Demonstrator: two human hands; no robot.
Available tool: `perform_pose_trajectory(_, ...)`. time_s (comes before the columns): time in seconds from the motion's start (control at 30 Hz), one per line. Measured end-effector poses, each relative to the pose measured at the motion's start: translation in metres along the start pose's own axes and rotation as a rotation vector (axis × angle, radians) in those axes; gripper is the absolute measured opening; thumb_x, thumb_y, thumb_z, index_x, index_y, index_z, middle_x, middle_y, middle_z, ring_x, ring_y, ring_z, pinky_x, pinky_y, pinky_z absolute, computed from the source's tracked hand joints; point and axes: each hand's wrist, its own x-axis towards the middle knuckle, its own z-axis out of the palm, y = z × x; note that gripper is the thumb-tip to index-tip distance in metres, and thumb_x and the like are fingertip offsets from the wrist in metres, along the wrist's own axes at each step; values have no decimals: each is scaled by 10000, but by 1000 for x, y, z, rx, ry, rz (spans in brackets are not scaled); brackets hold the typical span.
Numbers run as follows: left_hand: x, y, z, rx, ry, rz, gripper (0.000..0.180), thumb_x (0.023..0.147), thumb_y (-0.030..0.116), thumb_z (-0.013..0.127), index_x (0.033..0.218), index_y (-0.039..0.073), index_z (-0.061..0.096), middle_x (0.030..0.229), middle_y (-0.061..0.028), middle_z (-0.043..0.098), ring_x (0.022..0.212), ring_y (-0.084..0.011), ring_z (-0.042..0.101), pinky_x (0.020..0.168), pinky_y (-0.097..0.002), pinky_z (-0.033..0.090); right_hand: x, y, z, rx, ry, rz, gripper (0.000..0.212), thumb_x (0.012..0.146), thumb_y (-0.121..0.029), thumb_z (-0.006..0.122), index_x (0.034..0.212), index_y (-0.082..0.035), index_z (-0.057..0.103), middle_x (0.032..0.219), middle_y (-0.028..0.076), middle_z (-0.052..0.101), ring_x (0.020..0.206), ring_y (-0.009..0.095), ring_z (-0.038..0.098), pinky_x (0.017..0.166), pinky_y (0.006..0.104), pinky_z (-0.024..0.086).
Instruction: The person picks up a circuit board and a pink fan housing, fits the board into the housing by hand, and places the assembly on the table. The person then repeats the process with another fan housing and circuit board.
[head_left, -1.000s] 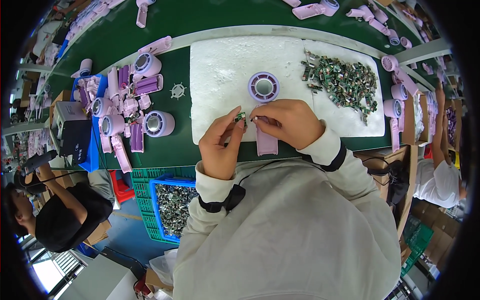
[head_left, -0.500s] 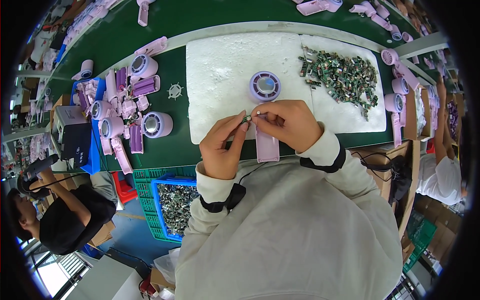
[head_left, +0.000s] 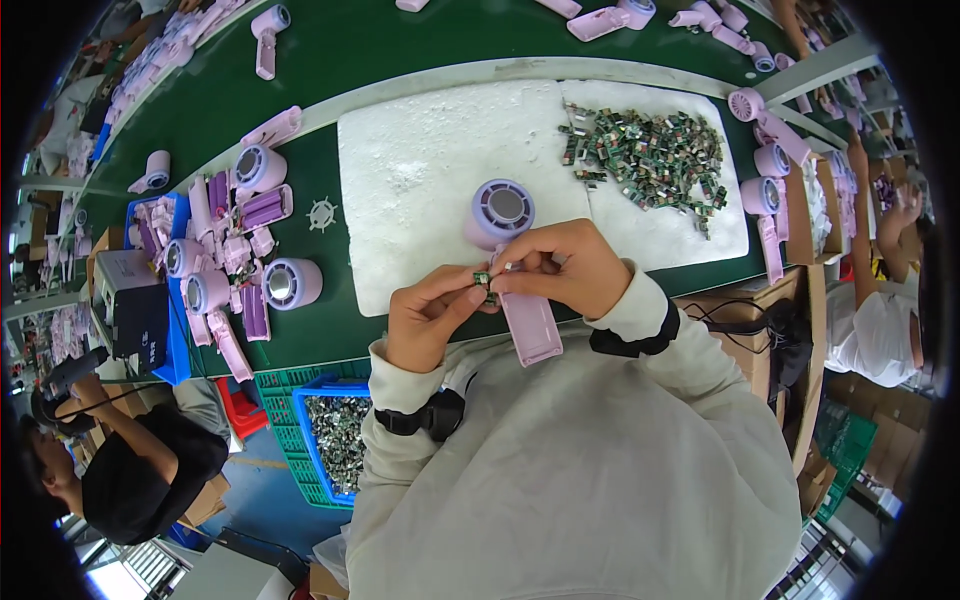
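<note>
Between thumb and fingertips, my left hand (head_left: pixel 425 315) pinches a small green circuit board (head_left: pixel 481 279). My right hand (head_left: pixel 572 268) is closed right beside it, fingertips pinching a small white piece (head_left: pixel 510 266) whose kind is too small to make out. Under the right fingers lies a pink handheld fan, its open handle shell (head_left: pixel 533 328) pointing toward me. The round lilac fan head (head_left: pixel 503 208) rests on a white foam board (head_left: pixel 420 170), just beyond my hands. Part of the handle's upper end is hidden by my right hand.
A heap of small circuit boards (head_left: pixel 655 160) covers the foam's right side. Pink fan parts and purple pieces (head_left: pixel 235 215) lie at left beside a blue bin (head_left: pixel 180 340). A white spoked ring (head_left: pixel 321 214) sits near them. More fans (head_left: pixel 772 160) stand at right.
The view has shifted, so the bench appears further left. The handle now slants to the right at its near end. My hands stay close together, the circuit board still in the left.
</note>
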Motion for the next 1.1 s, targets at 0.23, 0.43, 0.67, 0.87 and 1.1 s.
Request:
perform_pose_trajectory(0.23, 1, -4, -3, -12, -40, 31, 328, 956, -116, 600, 1243, 19, 682, 1151, -175, 662, 997, -230, 686, 888, -371, 622, -2, -2, 4, 44, 32, 49, 144, 875, -68, 794, 1008, -33, 753, 724, 2, 643, 628, 36, 487, 569, 234, 393)
perform_pose_trajectory(0.43, -1, -5, 4, 45, 27, 63, 307, 959, -98, 610, 1238, 10, 679, 1184, -173, 664, 1003, -223, 688, 894, -360, 623, 2, -2, 3, 40, 36, 95, 139, 870, -66, 794, 1002, -43, 757, 744, 7, 643, 621, 45, 478, 572, 233, 385)
perform_pose_trajectory(0.67, 2, -10, 19, 87, 281, 134, 290, 959, -85, 621, 1237, -13, 662, 1248, -177, 656, 1064, -224, 681, 907, -366, 618, 5, -1, 11, -35, 155, -157, 131, 871, -80, 782, 995, -52, 754, 813, 27, 643, 656, 99, 510, 591, 252, 411)
perform_pose_trajectory(0.87, 2, -7, 23, 72, 250, 133, 280, 965, -90, 607, 1231, -17, 654, 1254, -177, 654, 1084, -226, 677, 903, -364, 619, 10, -6, 6, -104, 64, -166, 107, 874, -60, 761, 980, -44, 755, 806, 15, 612, 681, 100, 497, 609, 249, 399)
perform_pose_trajectory(1.1, 2, -10, 27, 107, 251, 172, 283, 972, -89, 595, 1241, -19, 650, 1249, -169, 639, 1072, -224, 679, 913, -351, 614, 10, -18, -3, -215, 24, -65, 135, 842, -75, 771, 963, -39, 727, 783, 13, 568, 660, 109, 489, 582, 255, 392)
